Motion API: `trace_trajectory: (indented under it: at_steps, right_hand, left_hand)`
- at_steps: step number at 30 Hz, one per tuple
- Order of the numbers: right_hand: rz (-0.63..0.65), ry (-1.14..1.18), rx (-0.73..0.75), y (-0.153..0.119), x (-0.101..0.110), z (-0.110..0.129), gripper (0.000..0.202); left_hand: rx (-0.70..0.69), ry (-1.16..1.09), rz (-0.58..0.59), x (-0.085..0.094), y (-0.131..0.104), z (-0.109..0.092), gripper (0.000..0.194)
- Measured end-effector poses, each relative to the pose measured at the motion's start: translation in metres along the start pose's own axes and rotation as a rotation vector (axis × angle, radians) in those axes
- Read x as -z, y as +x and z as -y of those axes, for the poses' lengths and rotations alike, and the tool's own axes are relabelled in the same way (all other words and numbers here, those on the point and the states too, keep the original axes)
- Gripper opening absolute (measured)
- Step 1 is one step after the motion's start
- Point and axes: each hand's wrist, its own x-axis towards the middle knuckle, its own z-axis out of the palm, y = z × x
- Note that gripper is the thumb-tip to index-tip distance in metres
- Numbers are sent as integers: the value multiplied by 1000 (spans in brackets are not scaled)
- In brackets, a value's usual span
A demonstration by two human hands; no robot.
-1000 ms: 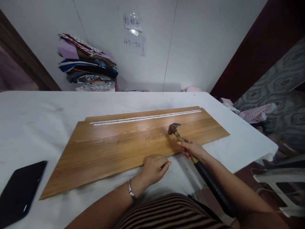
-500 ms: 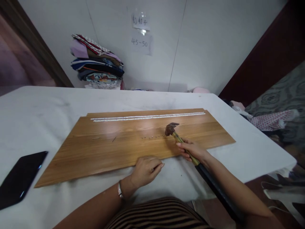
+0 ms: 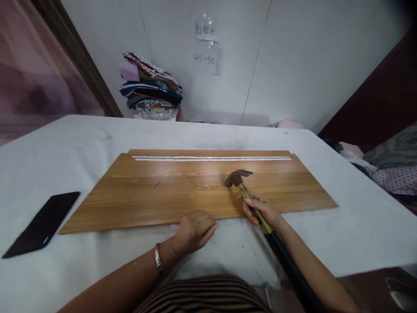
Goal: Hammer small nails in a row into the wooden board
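Note:
My right hand (image 3: 260,211) is wrapped round the yellow part of the handle of a claw hammer (image 3: 244,187). The rusty hammer head is low over the wooden board (image 3: 137,204), at the right end of a short row of small nail heads (image 3: 206,187). My left hand (image 3: 195,232) rests curled at the board's near edge, with nothing visible in it. Two loose nails, one pale (image 3: 134,181) and one dark (image 3: 156,185), lie on the board's left part. Two white marked strips (image 3: 211,159) run along the far side.
The board lies on a white-covered table (image 3: 202,134). A black phone (image 3: 44,224) lies left of the board. Folded clothes (image 3: 151,89) are stacked against the wall at the back left. Papers with writing (image 3: 206,58) hang on the wall. More cloth (image 3: 395,179) is at the right.
The view has turned a little, so the board and phone appear shifted. The hammer head is tilted slightly differently near the end of the nail row. My left hand stays curled at the board's edge.

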Motion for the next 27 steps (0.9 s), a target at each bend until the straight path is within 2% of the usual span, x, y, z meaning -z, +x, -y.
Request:
trace_trajectory:
  at_steps: [7,13,20,27]
  right_hand:
    - [9,-8,-13,-2,-3,2,37]
    - [-9,-14,14,1,-5,-2,36]
    - [-13,48,64,5,-3,-9,35]
    - [-5,62,46,6,-5,-13,36]
  left_hand:
    - [115,81,-16,-1,0,5,25]
    - [135,57,7,0,4,3,27]
    - [134,139,44,1,4,4,30]
    - [130,147,32,3,7,1,34]
